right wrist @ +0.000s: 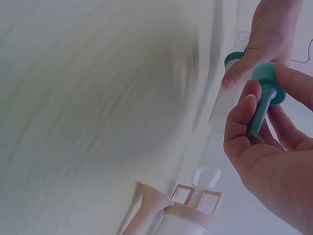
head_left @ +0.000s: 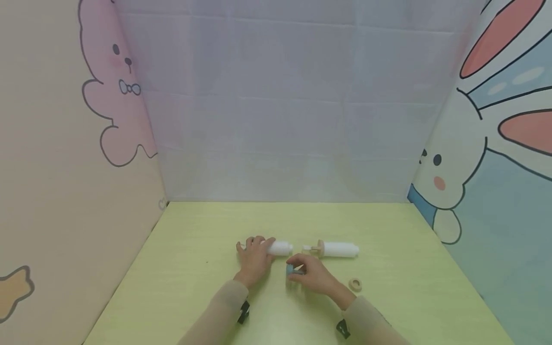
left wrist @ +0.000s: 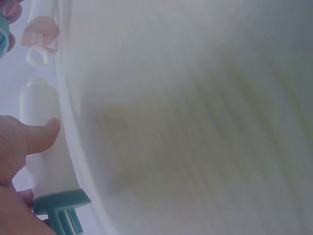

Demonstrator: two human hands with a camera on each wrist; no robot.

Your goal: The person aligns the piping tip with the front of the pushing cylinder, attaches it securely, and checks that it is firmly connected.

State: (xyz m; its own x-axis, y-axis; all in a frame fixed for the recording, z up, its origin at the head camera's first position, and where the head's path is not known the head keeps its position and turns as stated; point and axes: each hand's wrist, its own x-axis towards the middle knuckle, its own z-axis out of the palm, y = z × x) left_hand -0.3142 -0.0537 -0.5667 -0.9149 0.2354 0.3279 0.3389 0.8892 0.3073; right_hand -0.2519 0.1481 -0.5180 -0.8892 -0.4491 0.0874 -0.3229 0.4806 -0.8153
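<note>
My left hand (head_left: 253, 258) grips a white tube (left wrist: 43, 161) lying on the table. At one end of this tube is a teal flanged collar (left wrist: 61, 198) with slotted prongs. Close by on the right, my right hand (head_left: 316, 275) pinches a small teal funnel-like piece (right wrist: 264, 76) by its head and thin stem, with thumb and fingers. A second white tube (head_left: 340, 249) lies beyond the right hand, its peach collar (head_left: 320, 247) and a pale loop pointing left. The right wrist view shows a peach flared piece (right wrist: 149, 208) beside that peach collar.
The light green table (head_left: 215, 311) runs back to a pale rear sheet (head_left: 276, 120). A cartoon-printed wall stands at the left (head_left: 64, 191) and another at the right (head_left: 509, 215). A dark strap device (head_left: 244, 312) is on the left wrist.
</note>
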